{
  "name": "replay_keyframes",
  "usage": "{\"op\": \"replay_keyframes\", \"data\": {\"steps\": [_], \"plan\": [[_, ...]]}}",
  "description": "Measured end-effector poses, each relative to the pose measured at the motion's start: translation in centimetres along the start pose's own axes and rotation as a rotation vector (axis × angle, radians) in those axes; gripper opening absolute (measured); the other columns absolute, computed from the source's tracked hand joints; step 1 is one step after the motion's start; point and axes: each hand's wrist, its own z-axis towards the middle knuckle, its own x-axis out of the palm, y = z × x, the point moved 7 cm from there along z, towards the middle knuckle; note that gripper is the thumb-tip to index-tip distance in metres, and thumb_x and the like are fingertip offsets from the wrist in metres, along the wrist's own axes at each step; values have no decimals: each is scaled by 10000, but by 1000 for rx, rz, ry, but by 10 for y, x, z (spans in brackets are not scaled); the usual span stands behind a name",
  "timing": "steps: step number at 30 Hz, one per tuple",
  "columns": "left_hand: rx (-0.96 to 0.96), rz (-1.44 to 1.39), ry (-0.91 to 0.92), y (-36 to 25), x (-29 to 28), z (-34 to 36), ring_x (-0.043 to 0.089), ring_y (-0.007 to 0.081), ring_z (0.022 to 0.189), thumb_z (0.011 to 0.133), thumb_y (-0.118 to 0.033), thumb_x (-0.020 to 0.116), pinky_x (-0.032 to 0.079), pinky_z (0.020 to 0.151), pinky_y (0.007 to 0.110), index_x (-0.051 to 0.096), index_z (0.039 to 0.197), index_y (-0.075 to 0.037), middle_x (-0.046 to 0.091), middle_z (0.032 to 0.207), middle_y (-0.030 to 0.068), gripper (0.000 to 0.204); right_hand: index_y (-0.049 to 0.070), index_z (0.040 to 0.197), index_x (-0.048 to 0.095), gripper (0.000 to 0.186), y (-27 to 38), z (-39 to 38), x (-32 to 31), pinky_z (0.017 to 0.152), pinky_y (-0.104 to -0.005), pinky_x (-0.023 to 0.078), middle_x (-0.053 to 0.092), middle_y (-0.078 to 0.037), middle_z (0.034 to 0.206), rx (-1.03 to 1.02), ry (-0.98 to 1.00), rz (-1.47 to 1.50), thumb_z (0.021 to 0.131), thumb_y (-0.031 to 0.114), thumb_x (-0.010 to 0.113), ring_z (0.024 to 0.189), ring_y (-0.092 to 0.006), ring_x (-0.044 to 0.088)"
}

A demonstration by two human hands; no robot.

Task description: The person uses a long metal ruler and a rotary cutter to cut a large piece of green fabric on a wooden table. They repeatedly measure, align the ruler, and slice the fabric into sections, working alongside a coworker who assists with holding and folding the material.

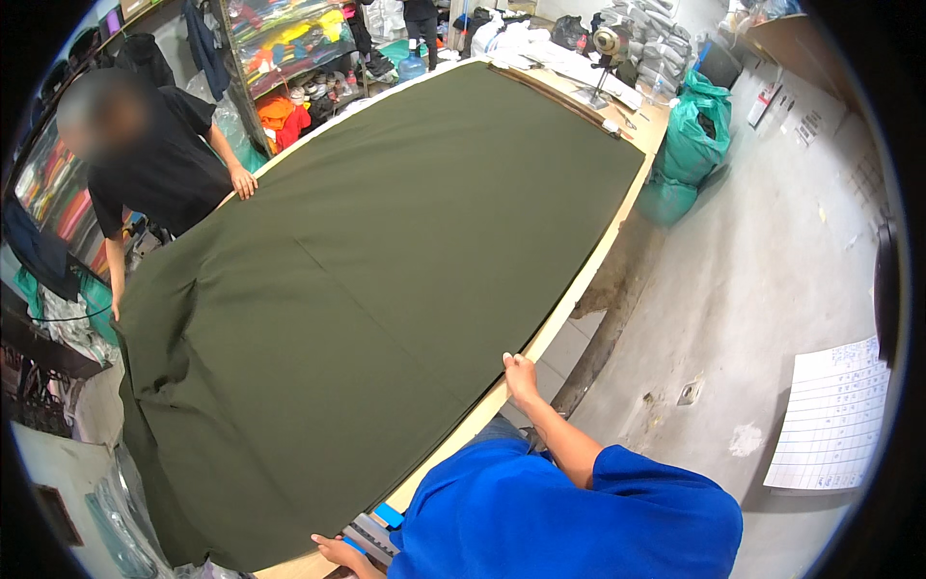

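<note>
Two people, green cloth [386,261], green bag [690,135]

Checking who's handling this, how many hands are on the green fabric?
3: the right hand on the near edge, the left hand at the near corner, a co-worker's hand on the far edge of the green fabric. Their other hand is hidden.
</note>
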Motion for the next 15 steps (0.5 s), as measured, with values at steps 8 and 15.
{"op": "replay_keyframes", "data": {"steps": [8, 15], "plan": [[48, -22, -8, -8, 2, -9, 632, 420, 769, 1103, -671, 357, 503, 759, 524, 627, 908, 133, 673, 817, 261, 871, 17, 861, 642, 429, -3, -1, 1, 782, -522, 513, 714, -208, 867, -65, -54, -263, 1037, 409, 621, 837, -403, 685], [99, 10, -88, -11, -5, -18, 625, 490, 838, 1120, -635, 348, 493, 822, 551, 644, 916, 163, 690, 884, 312, 876, -9, 801, 612, 456, -8, 3, 0, 737, -500, 499, 666, -200, 767, -164, -91, -241, 1034, 379, 658, 737, -358, 632]]}}
